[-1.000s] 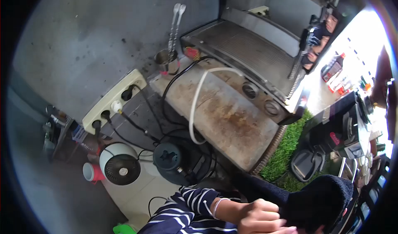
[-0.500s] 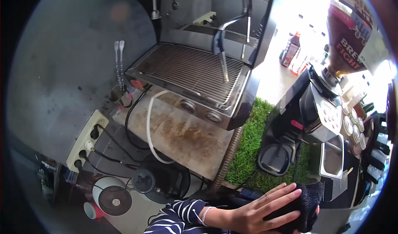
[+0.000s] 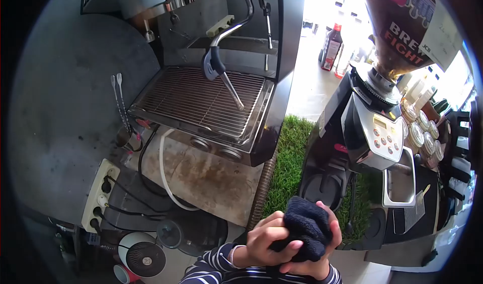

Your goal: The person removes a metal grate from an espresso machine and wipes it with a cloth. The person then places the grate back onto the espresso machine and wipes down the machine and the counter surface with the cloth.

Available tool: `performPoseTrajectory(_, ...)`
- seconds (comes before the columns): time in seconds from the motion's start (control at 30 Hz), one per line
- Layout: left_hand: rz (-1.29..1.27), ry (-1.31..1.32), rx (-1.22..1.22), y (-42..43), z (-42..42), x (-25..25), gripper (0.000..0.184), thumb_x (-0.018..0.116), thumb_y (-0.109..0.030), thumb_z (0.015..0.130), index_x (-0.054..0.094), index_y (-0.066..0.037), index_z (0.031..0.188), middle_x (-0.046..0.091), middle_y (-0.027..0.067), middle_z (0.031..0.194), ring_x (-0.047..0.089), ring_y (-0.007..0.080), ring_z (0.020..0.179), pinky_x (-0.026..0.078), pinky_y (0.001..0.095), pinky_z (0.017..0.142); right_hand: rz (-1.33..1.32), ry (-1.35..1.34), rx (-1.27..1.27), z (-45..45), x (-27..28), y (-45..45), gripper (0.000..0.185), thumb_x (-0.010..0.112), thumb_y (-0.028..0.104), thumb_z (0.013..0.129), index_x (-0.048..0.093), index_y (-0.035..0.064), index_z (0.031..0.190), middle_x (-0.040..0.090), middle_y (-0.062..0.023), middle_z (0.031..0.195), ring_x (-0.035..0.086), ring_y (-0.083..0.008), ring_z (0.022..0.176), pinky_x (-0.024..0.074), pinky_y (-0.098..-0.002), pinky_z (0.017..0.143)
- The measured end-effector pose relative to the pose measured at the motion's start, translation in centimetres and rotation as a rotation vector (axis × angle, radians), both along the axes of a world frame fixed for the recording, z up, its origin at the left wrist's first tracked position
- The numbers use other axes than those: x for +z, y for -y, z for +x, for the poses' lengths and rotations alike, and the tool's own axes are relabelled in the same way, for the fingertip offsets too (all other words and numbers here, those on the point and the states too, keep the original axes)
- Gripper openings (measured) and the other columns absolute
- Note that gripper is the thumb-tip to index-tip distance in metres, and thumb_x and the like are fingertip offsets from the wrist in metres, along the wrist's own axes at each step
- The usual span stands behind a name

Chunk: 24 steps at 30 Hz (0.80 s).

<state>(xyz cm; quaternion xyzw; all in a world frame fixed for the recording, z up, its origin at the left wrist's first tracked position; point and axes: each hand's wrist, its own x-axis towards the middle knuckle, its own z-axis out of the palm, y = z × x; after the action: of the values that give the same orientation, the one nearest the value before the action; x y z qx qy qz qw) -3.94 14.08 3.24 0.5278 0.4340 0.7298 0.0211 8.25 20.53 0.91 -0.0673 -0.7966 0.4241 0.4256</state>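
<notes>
A bunched dark cloth (image 3: 307, 228) is held between both hands at the bottom centre. My left hand (image 3: 264, 241) grips it from the left side, fingers curled over its edge. On the right and underneath, my right hand (image 3: 324, 251) is wrapped round it, with its fingers partly hidden by the cloth. Just beyond the hands lies a strip of artificial grass (image 3: 284, 158). A black coffee grinder (image 3: 327, 138) stands on the grass, its base right behind the cloth.
An espresso machine's drip grate (image 3: 201, 98) and steam wand (image 3: 229, 85) are at upper centre. A power strip (image 3: 100, 196) with cables, a small fan (image 3: 145, 259) and a metal cup (image 3: 129, 140) are on the left. A metal container (image 3: 399, 183) and several lidded jars (image 3: 417, 133) stand right.
The view has turned upward and right, showing more of the machine and grinder. The cloth is now bunched between both hands, and the left hand has gone from spread on it to curled round it.
</notes>
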Motion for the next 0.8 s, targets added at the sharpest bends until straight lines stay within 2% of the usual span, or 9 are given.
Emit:
performPoseTrajectory(0.07, -0.002, 0.042, 0.001, -0.5, 0.6, 0.1, 0.022, 0.066, -0.015, 0.079, 0.050, -0.001, 0.087, 0.054, 0.0137, 0.072, 0.052, 0.0240, 0.059, 0.045, 0.0314, 0.053, -0.104, -0.144, -0.059, -0.3, -0.5, 0.5, 0.111, 0.070, 0.062, 0.060, 0.009, 0.0112, 0.137, 0.025, -0.0274, 0.133, 0.035, -0.0366, 0.121, 0.0286, -0.0514, 0.100)
performPoseTrajectory(0.1, -0.015, 0.073, -0.072, -0.4, 0.8, -0.2, 0.026, 0.063, -0.016, 0.080, 0.052, 0.000, 0.097, 0.052, 0.0178, 0.086, 0.053, 0.0254, 0.071, 0.046, 0.0338, 0.062, -0.154, -0.218, -0.088, -0.5, -0.8, 0.8, 0.103, 0.064, 0.064, 0.066, 0.014, 0.0096, 0.137, 0.027, -0.0284, 0.132, 0.035, -0.0366, 0.121, 0.0280, -0.0508, 0.100)
performPoseTrajectory(0.17, -0.074, 0.012, -0.216, -0.2, 1.1, 0.3, 0.037, 0.063, -0.017, 0.081, 0.052, 0.001, 0.111, 0.047, 0.0250, 0.108, 0.052, 0.0326, 0.093, 0.045, 0.0408, 0.078, -0.131, -0.228, -0.106, -1.2, -0.3, 0.8, 0.100, 0.063, 0.064, 0.067, 0.016, 0.0094, 0.135, 0.027, -0.0283, 0.132, 0.035, -0.0367, 0.121, 0.0276, -0.0507, 0.100)
performPoseTrajectory(0.23, -0.140, -0.124, -0.260, -0.6, 2.6, 1.3, 0.048, 0.065, -0.017, 0.078, 0.049, -0.001, 0.121, 0.036, 0.0293, 0.125, 0.043, 0.0409, 0.113, 0.037, 0.0472, 0.093, -0.076, -0.193, -0.131, -1.6, 0.6, 0.9, 0.097, 0.062, 0.064, 0.067, 0.018, 0.0092, 0.134, 0.027, -0.0282, 0.132, 0.035, -0.0367, 0.121, 0.0271, -0.0506, 0.100)
performPoseTrajectory(0.3, -0.057, -0.433, -0.185, -0.9, 3.2, 2.0, 0.040, 0.053, -0.019, 0.087, 0.050, 0.010, 0.114, 0.041, 0.0323, 0.125, 0.042, 0.0412, 0.118, 0.030, 0.0483, 0.101, -0.027, -0.159, -0.163, -2.2, 1.7, 0.9, 0.094, 0.061, 0.064, 0.068, 0.020, 0.0089, 0.132, 0.028, -0.0281, 0.132, 0.035, -0.0367, 0.121, 0.0267, -0.0505, 0.101)
performPoseTrajectory(0.47, 0.081, -0.406, -0.421, -1.2, 4.3, 1.7, 0.037, 0.053, -0.015, 0.087, 0.051, 0.007, 0.116, 0.047, 0.0220, 0.125, 0.044, 0.0346, 0.119, 0.032, 0.0450, 0.100, 0.020, -0.122, -0.213, -2.7, 3.5, 1.3, 0.088, 0.058, 0.064, 0.070, 0.025, 0.0084, 0.129, 0.029, -0.0279, 0.131, 0.034, -0.0367, 0.121, 0.0255, -0.0502, 0.101)
performPoseTrajectory(0.57, 0.079, -0.461, -0.538, -0.9, 4.7, 1.6, 0.037, 0.053, -0.017, 0.087, 0.051, 0.006, 0.117, 0.048, 0.0205, 0.126, 0.047, 0.0342, 0.116, 0.036, 0.0449, 0.098, 0.039, -0.107, -0.237, -2.8, 4.1, 1.6, 0.084, 0.057, 0.064, 0.071, 0.027, 0.0081, 0.127, 0.029, -0.0278, 0.131, 0.034, -0.0368, 0.121, 0.0249, -0.0500, 0.101)
performPoseTrajectory(0.73, 0.134, -0.407, -0.782, -0.4, 5.3, 0.3, 0.030, 0.056, -0.018, 0.086, 0.057, 0.004, 0.106, 0.055, 0.0187, 0.116, 0.054, 0.0327, 0.105, 0.044, 0.0408, 0.091, 0.055, -0.087, -0.271, -2.8, 4.6, 2.0, 0.078, 0.054, 0.064, 0.073, 0.032, 0.0076, 0.123, 0.030, -0.0276, 0.130, 0.034, -0.0368, 0.121, 0.0237, -0.0497, 0.101)
performPoseTrajectory(0.8, 0.195, -0.320, -0.701, -0.3, 5.7, 0.0, 0.029, 0.057, -0.018, 0.086, 0.058, 0.004, 0.104, 0.056, 0.0193, 0.114, 0.055, 0.0322, 0.105, 0.044, 0.0404, 0.091, 0.061, -0.086, -0.282, -2.8, 4.8, 2.1, 0.076, 0.053, 0.063, 0.073, 0.034, 0.0074, 0.122, 0.030, -0.0275, 0.130, 0.034, -0.0368, 0.121, 0.0233, -0.0496, 0.102)
